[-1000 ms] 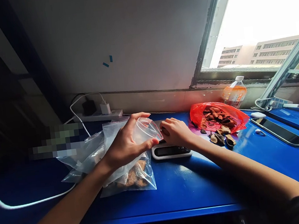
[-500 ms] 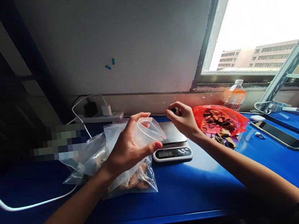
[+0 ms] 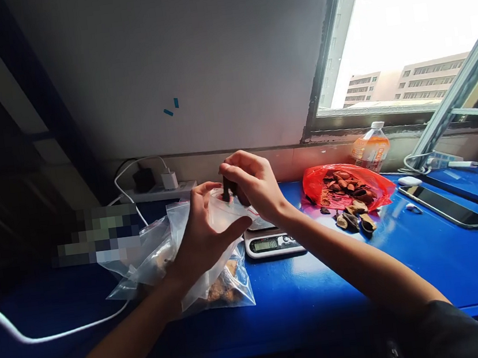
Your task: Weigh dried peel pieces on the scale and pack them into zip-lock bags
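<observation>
My left hand [image 3: 196,239] holds a clear zip-lock bag [image 3: 222,214] by its mouth, thumb and fingers spread to keep the mouth wide. Above that mouth, my right hand [image 3: 260,187] pinches a dark brown piece of dried husk or shell [image 3: 225,187]. Behind and below my hands stands a white kitchen scale [image 3: 280,245]; its plate is mostly hidden, and the display appears to show zero. A red plastic bag [image 3: 313,184] to the right holds brown shell-like pieces [image 3: 346,183]. Several more husk pieces [image 3: 359,216] lie in front of it.
More zip-lock bags [image 3: 138,261] lie left of the scale, one with brown pieces inside. A power strip [image 3: 185,186] with chargers runs along the wall. An orange drink bottle [image 3: 372,148], a phone [image 3: 447,206] and a white earbud case [image 3: 409,181] are at right. A white cable [image 3: 58,336] crosses the left.
My right hand has moved left with the husk piece, from above the scale to over the bag's mouth. My left hand still holds the bag in nearly the same place.
</observation>
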`<state>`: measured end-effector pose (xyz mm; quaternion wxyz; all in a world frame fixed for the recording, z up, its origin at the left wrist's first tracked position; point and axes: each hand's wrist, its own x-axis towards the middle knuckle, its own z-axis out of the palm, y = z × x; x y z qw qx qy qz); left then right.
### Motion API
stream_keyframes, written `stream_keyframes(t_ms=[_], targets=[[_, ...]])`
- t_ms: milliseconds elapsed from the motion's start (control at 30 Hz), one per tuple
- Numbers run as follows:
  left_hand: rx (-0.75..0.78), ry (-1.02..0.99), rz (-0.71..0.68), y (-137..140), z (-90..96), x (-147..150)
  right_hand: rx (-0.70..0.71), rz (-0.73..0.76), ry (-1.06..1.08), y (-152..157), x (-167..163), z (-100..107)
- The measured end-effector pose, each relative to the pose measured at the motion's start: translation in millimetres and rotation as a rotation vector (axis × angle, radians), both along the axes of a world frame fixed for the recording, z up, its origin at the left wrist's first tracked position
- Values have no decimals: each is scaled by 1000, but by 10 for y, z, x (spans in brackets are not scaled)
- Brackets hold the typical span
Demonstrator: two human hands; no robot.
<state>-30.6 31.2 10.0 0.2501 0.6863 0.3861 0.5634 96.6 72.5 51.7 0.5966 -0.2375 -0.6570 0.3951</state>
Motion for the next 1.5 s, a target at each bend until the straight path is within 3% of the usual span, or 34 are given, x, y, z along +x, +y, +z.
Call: stream_keyframes(t_ms=[333,467,633,800,867,1000,1133,1200,1367,1500], targets=[[-22,-76,-79,65,-52,-8,54,100,-8,-69,34,12],[-78,-195,-188,36,-1,-31,109,67,-30,-70,123,29],[-325,-485,-406,-28,174,-21,264,58,-188,-107,511,47],[-561,-551,-644,9,255,175,245,140,-356,-200,880,13],[-605,-550,-677,27,248,320,241,90,-337,-232,917,-66],[-725,-528,-742,50,225,613,275,-165,-216,-217,910,-259],[-698,-384,-810,84,209,738,138,-476,-70,-83,1023,-325],[-620,-283,-740,107,199,727,105,-616,-61,-9,1115,-327],[-316,-66,-256,175,168,618,119,-711,-198,63,1208,-362],[-300,-88,-183,195,130,535,178,-711,-244,4,1144,-366]])
